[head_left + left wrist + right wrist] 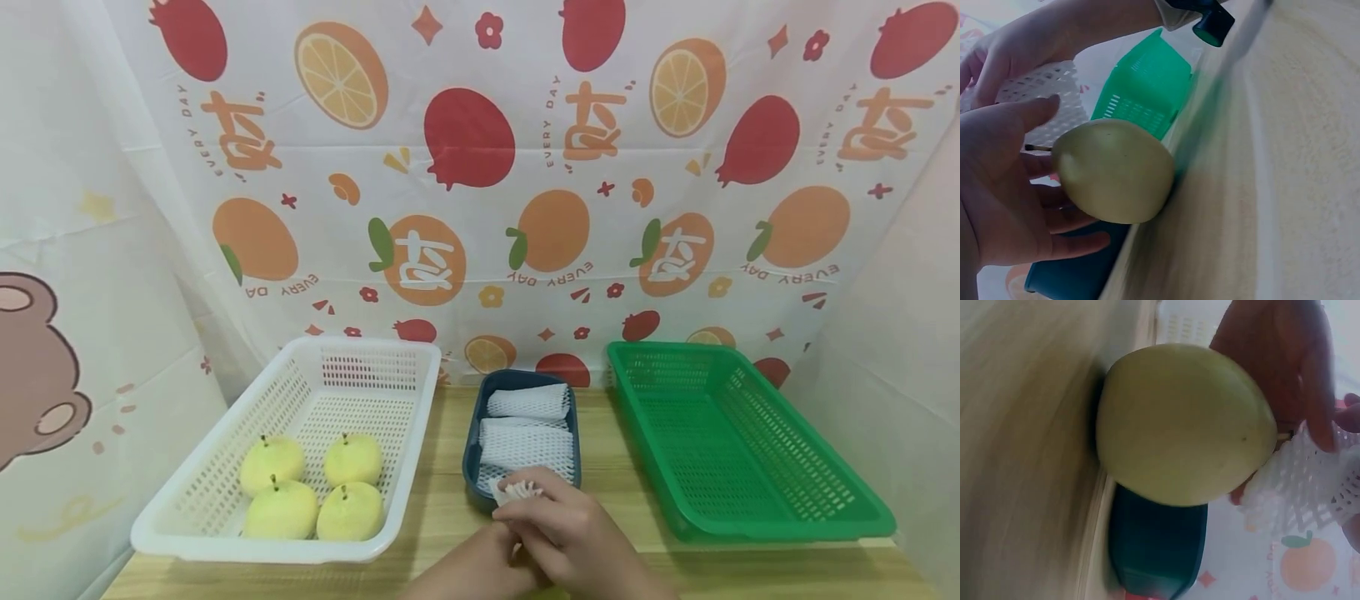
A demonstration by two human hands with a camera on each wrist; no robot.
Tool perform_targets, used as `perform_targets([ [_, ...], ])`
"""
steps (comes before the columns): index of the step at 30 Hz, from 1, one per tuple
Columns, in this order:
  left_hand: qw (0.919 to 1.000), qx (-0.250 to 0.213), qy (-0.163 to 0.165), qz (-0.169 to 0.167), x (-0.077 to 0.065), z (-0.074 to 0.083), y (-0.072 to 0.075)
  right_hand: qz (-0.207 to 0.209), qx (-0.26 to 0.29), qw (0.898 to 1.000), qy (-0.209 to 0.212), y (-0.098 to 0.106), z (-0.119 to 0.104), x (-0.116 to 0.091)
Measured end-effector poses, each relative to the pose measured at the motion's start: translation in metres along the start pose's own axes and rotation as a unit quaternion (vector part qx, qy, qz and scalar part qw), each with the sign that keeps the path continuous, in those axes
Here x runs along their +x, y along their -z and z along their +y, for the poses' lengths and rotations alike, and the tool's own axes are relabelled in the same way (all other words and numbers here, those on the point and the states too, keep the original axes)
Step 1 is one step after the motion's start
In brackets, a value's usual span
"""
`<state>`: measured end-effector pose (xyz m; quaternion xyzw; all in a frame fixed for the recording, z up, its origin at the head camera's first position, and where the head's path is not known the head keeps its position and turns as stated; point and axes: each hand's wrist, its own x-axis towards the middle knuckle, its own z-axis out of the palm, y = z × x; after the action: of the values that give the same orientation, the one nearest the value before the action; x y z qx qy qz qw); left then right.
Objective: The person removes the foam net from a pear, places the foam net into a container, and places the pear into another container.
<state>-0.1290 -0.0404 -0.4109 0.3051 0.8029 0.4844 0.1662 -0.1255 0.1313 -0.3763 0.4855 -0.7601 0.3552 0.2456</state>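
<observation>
My right hand (566, 521) pinches a white foam fruit net (1294, 481), gathered at its fingertips in front of the blue tray (472, 479). Below it, my left hand (1007, 181) has its fingers spread and nearly straight beside a round yellow-green pear (1116, 172). The left thumb reaches up to the net, and the other fingers pass behind the pear. That pear lies on its side by the wooden tabletop (1297, 187), its stem pointing towards the palm. In the head view, the hands cover most of it. More foam nets (525, 442) lie flat in the tray.
A white plastic basket (408, 458) on the left holds several yellow pears (281, 510) with stems upward. To the right stands a green plastic basket (720, 442). A fruit-printed curtain (480, 233) hangs right behind the table.
</observation>
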Motion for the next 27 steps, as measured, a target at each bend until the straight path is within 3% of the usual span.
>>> perform_targets([
  [4, 0.9940, -0.098, 0.019, 0.044, -0.002, 0.002, 0.004, 0.022, 0.004, 1.000, 0.011, -0.002, -0.001, 0.002],
  [7, 0.9914, -0.100, 0.014, 0.083, -0.003, 0.006, 0.008, 0.023, -0.001, 1.000, 0.007, -0.001, -0.002, 0.002],
  [9, 0.9912, -0.075, -0.002, 0.109, -0.003, 0.010, 0.012, 0.025, -0.011, 1.000, 0.000, 0.001, -0.003, 0.001],
  [14, 0.9884, -0.042, -0.022, 0.144, -0.005, 0.020, 0.021, 0.047, -0.027, 0.998, -0.013, 0.012, -0.004, -0.001],
  [21, 0.9904, 0.013, -0.030, 0.134, -0.009, 0.024, 0.030, 0.056, -0.025, 0.998, -0.028, 0.025, -0.003, -0.001],
  [27, 0.9920, 0.037, -0.026, 0.118, -0.009, 0.015, 0.028, 0.024, -0.014, 0.999, -0.044, 0.019, 0.003, -0.004],
])
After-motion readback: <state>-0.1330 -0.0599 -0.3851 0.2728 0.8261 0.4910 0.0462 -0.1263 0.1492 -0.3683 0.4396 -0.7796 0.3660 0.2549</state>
